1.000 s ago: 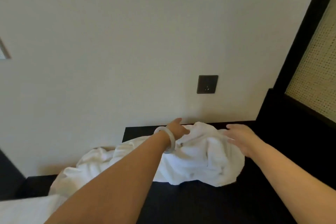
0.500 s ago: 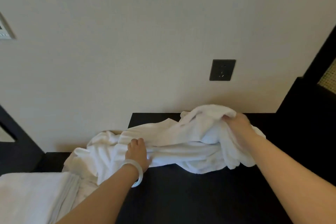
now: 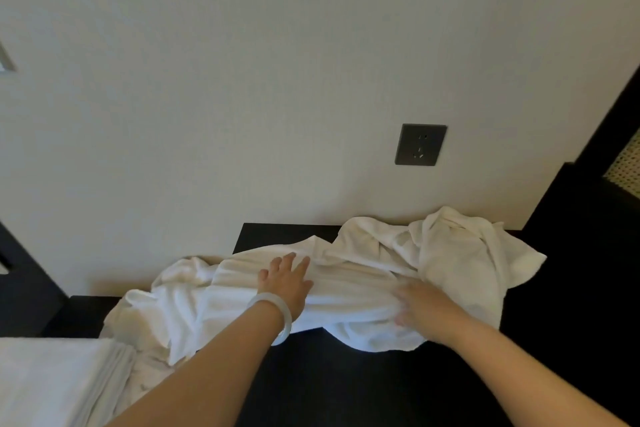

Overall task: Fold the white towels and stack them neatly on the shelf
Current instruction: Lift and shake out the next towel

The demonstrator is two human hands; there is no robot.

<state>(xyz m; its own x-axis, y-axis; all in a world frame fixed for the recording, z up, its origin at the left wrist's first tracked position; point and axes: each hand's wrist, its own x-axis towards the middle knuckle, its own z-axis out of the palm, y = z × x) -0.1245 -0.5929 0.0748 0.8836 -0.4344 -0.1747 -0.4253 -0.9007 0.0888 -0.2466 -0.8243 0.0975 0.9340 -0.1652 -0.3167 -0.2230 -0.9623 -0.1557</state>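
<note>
1. Lying unfolded along the back of the dark top (image 3: 346, 388), close against the wall (image 3: 242, 80), the towel (image 3: 363, 291) forms a long rumpled ridge. It is white and finely creased, heaped highest at its right end and trailing toward the lower left.
2. Left hand (image 3: 289, 282) rests palm-down on the middle of the ridge, fingers straight and slightly spread. This probably pins and flattens the cloth so it can be drawn out.
3. Right hand (image 3: 420, 308) lies on the towel's near edge, further right (motion-blurred, so whether its fingers press flat or pinch a fold cannot be told). Its likely role is smoothing, or seeking an edge.
4. Bracelet (image 3: 277, 319), pale, circles the left wrist.
5. Stack (image 3: 45, 381) of folded white towels sits at lower left, just beside the trailing end. Folding appears partly done, with this towel not yet begun.
6. Outlet (image 3: 420, 144), dark, is set in the wall above the towel's right half.
</note>
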